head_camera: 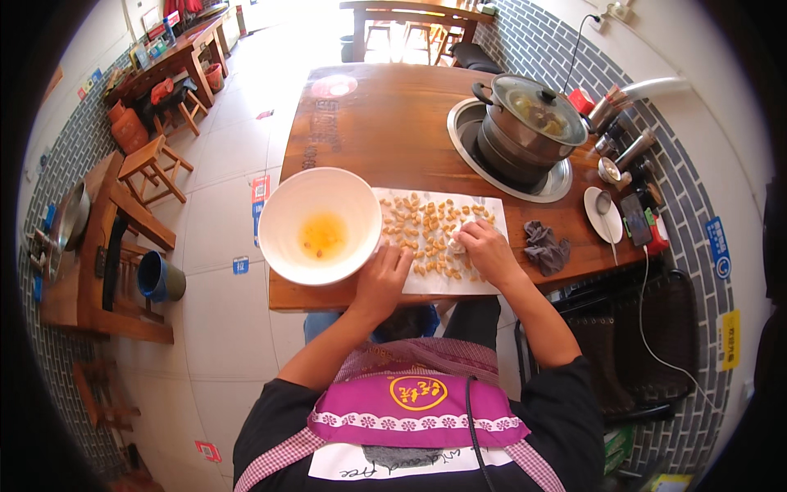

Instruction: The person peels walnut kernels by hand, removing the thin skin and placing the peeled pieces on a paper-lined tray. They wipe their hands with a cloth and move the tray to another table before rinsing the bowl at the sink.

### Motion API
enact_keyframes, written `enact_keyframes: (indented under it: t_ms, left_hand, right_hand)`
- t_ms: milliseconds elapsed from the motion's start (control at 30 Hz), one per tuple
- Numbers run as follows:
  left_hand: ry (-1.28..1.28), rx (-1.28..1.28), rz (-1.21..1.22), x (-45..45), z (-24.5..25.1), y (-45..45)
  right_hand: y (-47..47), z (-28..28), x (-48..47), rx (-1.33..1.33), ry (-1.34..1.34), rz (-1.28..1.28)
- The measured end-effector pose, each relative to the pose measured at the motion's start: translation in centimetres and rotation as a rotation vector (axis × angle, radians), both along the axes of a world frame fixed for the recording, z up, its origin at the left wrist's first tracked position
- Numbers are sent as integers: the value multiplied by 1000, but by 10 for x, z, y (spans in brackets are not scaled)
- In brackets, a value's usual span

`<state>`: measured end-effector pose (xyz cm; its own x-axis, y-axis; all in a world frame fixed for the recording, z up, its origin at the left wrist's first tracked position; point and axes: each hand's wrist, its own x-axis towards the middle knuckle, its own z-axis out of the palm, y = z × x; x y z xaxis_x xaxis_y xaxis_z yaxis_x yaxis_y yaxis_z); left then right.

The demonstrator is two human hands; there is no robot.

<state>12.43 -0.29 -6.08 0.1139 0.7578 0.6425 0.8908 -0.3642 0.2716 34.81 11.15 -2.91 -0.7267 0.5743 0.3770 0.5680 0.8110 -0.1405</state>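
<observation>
A white sheet, apparently paper (439, 286), lies on the wooden table in front of me, with many small tan seeds or nuts (432, 218) spread over it. My right hand (486, 249) pinches a crumpled white tissue (457, 241) against the sheet, among the pieces. At the sheet's left edge rests my left hand (386, 275), palm down beside a large white bowl (276, 246). Whether its fingers grip the sheet is hidden. Yellow liquid (324, 232) with a few small pieces lies in the bottom of the bowl.
A lidded steel pot (522, 144) stands in a round recess at the back right. Right of the sheet lies a crumpled dark cloth (546, 247). Beyond it are a white plate (593, 212) with a ladle and a phone (637, 218) on a cable. The table's front edge (320, 298) is close to me.
</observation>
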Motion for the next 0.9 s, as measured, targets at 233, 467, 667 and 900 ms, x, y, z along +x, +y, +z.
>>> enact_keyframes:
  t_ms: [233, 467, 667, 900]
  left_hand:
    - [-43, -59, -38, -4, 1, -2]
    - [-3, -56, -73, -6, 1, -2]
    - [15, -21, -78, -8, 2, -2]
    - [35, 56, -63, -8, 13, -2]
  right_hand:
    - [18, 18, 21, -662, 549, -237]
    - [28, 12, 40, -1087, 920, -247]
    - [31, 30, 29, -920, 992, -281]
    - [35, 11, 16, -749, 628, -354]
